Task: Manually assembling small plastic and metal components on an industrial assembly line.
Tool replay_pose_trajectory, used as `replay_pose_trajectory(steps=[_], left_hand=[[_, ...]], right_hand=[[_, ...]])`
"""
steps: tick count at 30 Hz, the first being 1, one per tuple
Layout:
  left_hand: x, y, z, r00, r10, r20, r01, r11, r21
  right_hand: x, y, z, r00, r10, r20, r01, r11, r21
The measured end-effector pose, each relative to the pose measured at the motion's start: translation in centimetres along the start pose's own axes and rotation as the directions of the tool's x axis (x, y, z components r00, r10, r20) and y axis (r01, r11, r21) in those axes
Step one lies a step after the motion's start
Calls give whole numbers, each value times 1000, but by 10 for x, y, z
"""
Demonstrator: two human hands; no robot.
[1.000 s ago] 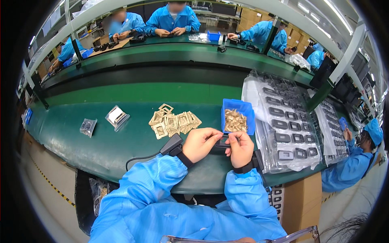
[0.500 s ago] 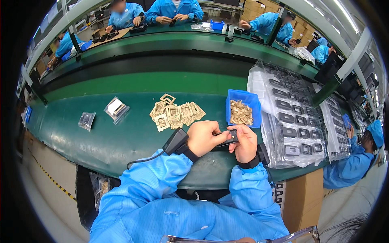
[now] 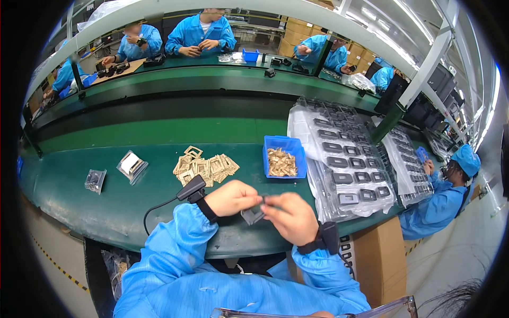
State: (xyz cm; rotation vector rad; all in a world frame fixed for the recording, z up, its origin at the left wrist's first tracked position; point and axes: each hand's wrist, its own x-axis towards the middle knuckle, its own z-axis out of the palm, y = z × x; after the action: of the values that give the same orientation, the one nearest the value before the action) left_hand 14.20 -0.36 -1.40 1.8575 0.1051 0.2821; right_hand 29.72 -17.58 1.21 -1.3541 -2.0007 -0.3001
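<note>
My left hand (image 3: 231,198) and my right hand (image 3: 292,217) meet over the near edge of the green bench. Between their fingertips is a small dark grey, flat plastic part (image 3: 252,215), tilted, its upper edge pinched from both sides. Fingers cover much of it, so its details cannot be made out. Just beyond my left hand lies a loose pile of tan rectangular frames (image 3: 216,168). Past my right hand stands a blue bin (image 3: 301,159) holding many small tan pieces (image 3: 281,162).
Trays of dark rectangular housings (image 3: 335,162) on clear plastic cover the bench at right. Two small plastic bags, one with dark contents (image 3: 95,180) and one with a white label (image 3: 129,164), lie at left. A cardboard box (image 3: 380,259) stands below. Co-workers sit opposite and at right.
My head view has shifted, so the bench appears farther left and lower. The part has turned from lying nearly level to tilted downward, and my right hand now grips its top edge from above.
</note>
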Motion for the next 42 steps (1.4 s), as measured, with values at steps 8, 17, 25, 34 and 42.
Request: replay_pose_trajectory(steps=[8,17,25,34,42], left_hand=[[-25,30,0,964,97,-249,-20,956,293],[-121,-10,-50,810,73,-582,226,878,423],[-120,-23,-51,805,208,-556,167,820,548],[-120,-32,-47,778,236,-582,157,825,544],[-110,-9,-80,767,135,-627,448,587,674]], right_hand=[[53,107,-92,985,130,-116,-160,937,-310],[86,349,-70,826,541,-156,-516,616,-596],[74,383,-46,807,590,-7,-532,722,-443],[49,332,-60,715,685,140,-466,616,-636],[60,350,-72,839,543,-22,-399,587,-704]])
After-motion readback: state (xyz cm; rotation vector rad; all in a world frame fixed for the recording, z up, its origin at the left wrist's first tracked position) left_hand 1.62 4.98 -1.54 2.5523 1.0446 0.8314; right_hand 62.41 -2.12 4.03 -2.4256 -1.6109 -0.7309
